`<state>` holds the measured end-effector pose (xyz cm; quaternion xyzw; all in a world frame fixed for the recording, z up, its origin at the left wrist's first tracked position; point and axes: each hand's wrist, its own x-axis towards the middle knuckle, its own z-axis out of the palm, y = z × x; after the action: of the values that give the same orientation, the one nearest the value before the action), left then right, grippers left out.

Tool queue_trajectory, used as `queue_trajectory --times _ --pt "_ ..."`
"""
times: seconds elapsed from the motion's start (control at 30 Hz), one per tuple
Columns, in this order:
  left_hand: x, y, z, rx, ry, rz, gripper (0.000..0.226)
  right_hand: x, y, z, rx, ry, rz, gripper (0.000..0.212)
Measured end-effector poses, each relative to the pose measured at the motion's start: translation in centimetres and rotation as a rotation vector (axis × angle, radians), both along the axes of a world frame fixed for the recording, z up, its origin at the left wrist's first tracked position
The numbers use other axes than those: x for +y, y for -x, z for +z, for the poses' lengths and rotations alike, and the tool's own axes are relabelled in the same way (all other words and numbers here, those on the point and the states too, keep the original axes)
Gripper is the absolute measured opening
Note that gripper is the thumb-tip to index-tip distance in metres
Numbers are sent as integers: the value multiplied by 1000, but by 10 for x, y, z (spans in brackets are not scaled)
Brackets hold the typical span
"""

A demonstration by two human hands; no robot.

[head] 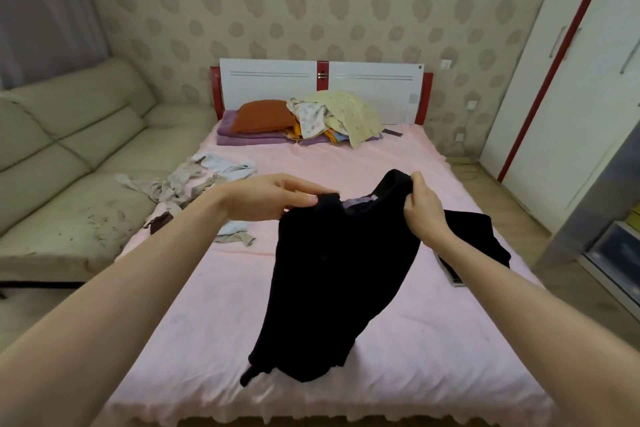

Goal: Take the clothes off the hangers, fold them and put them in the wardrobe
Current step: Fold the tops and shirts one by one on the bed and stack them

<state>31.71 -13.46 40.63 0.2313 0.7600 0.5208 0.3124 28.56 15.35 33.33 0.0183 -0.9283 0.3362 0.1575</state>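
My left hand [273, 196] and right hand [424, 208] each pinch the shoulders of a black shirt [332, 274] above the pink bed [207, 305].

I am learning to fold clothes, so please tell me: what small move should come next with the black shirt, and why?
Probably lower the black shirt flat onto the pink bed. The left hand and right hand pinch it at the shoulders, no hanger shows in it, and it hangs bunched with its hem touching the sheet.

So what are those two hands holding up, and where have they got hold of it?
A black top, held up over the bed. The left hand and right hand each pinch a shoulder beside the neckline.
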Motion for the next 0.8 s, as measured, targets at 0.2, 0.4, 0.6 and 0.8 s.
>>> queue_trajectory --times 0.2,0.4,0.6,0.8 --pt "29 -5 20 -17 -278 96 44 31 -9 44 319 224 185 7" --pt "47 6 -9 -48 422 28 18 28 -8 24 193 -114 292 15" --pt "29 5 -52 -44 -52 384 29 39 -16 3 513 47 226 13" --pt "47 -1 -59 193 -153 585 5 56 -4 -19 445 -166 162 29"
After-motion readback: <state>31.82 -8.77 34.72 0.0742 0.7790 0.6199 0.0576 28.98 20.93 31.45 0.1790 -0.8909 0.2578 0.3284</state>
